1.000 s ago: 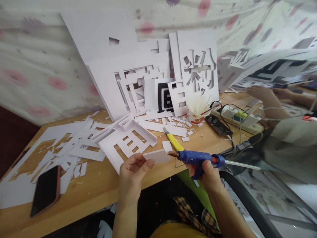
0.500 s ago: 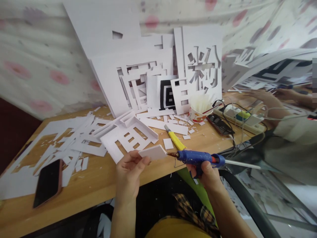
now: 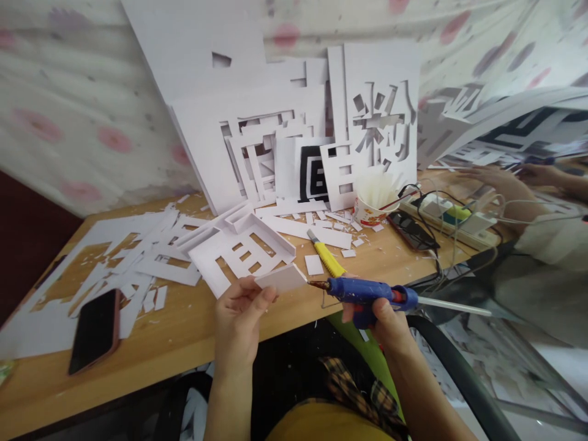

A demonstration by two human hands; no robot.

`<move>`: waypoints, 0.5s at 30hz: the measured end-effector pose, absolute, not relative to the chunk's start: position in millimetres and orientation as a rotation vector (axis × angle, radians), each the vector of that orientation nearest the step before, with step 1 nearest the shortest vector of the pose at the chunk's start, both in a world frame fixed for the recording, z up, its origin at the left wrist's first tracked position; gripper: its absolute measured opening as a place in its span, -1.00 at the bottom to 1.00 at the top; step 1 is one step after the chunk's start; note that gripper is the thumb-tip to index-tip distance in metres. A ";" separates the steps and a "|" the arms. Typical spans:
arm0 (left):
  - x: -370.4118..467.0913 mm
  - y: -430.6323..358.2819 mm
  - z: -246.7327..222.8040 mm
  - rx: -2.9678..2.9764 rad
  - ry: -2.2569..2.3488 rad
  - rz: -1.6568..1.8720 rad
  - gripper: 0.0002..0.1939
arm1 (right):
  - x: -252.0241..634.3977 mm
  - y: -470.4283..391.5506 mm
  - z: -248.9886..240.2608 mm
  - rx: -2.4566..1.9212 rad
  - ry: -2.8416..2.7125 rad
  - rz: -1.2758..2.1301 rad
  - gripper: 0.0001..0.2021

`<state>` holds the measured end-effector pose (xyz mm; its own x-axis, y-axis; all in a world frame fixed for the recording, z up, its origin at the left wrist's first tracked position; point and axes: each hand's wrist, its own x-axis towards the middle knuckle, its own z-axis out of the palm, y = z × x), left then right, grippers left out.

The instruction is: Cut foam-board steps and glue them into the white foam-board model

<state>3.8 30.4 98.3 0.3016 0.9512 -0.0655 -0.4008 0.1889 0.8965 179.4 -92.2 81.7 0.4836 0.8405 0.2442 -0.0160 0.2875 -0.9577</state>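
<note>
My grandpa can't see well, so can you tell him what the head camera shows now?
A person's left hand holds a small white piece while the right hand holds a blue glue gun, its tip at the piece's edge. On the wooden table lie a yellow cutter, white scraps and a phone.

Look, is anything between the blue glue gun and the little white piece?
No, nothing visible. The right hand holds the blue glue gun, tip close to the white piece in the left hand; whether they touch is unclear.
</note>
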 end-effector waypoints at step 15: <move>7.6 31.6 93.2 0.904 0.647 1.049 -0.76 | 179.0 -96.7 80.3 -1.173 -0.784 0.649 -0.42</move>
